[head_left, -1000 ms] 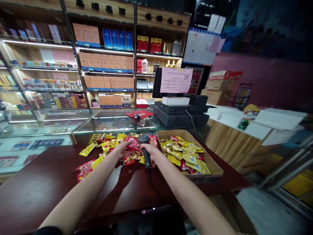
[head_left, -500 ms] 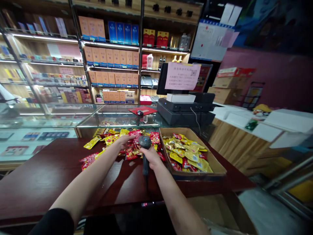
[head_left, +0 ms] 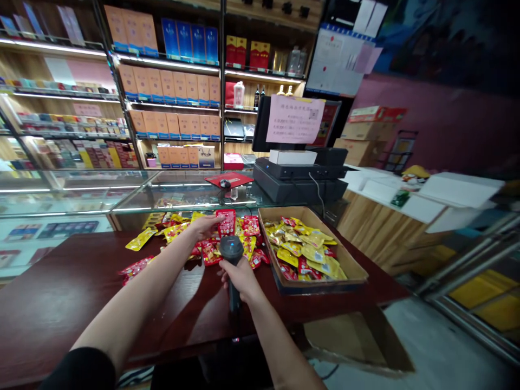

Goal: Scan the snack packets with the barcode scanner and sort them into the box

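My right hand (head_left: 240, 279) is closed around the handle of a dark handheld barcode scanner (head_left: 231, 248), which stands upright above the front of the table. Ahead of it, my left hand (head_left: 205, 226) pinches a red snack packet (head_left: 226, 222) by its left edge, holding it raised with its printed face toward me. Below and around this hand lies a pile of loose red and yellow snack packets (head_left: 211, 253). To the right is a shallow cardboard box (head_left: 361, 276) full of mostly yellow packets (head_left: 312, 252).
The dark red wooden table (head_left: 52, 292) meets a glass display counter (head_left: 134, 197) behind. On that counter are a mouse (head_left: 225, 184) on a red pad and a monitor (head_left: 260, 127) above a black register (head_left: 298, 187). An open carton (head_left: 349, 338) sits below the table's right front.
The red packet in my left hand has come up clear of the pile, facing me. The scanner in my right hand has drawn slightly back toward me. The view has shifted a little.
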Motion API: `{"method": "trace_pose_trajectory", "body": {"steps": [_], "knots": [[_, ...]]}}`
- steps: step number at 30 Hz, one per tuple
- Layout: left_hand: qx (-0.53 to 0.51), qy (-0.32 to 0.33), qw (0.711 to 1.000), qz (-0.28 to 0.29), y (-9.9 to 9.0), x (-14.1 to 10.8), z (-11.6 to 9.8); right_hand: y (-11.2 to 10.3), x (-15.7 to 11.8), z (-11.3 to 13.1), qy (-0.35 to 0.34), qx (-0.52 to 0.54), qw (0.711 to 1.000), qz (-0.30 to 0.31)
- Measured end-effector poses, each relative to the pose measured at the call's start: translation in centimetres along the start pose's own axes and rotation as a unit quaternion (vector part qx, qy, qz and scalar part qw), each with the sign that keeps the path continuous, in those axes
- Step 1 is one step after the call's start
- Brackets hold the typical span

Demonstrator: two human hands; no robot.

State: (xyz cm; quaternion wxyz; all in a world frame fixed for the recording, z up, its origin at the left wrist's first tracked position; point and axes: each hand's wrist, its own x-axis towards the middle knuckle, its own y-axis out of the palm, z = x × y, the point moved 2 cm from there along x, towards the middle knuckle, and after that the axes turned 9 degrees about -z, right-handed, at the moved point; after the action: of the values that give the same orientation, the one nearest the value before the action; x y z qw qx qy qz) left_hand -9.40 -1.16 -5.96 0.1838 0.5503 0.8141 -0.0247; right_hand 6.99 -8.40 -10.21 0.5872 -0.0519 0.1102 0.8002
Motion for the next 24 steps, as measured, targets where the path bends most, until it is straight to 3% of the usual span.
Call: {"method": "trace_pose_trajectory", "body": {"steps": [9,24], "knots": [[-0.002,-0.008,1.000,0.021,0.82,0.59,0.63,-0.26,-0.77,0.08,0.011,-0.013,1.000,-0.007],[-0.022,0.001,1.000,0.000,0.80,0.09,0.68,-0.43,-1.03,0.32,0.012,-0.021,1.000,-0.017]]}}
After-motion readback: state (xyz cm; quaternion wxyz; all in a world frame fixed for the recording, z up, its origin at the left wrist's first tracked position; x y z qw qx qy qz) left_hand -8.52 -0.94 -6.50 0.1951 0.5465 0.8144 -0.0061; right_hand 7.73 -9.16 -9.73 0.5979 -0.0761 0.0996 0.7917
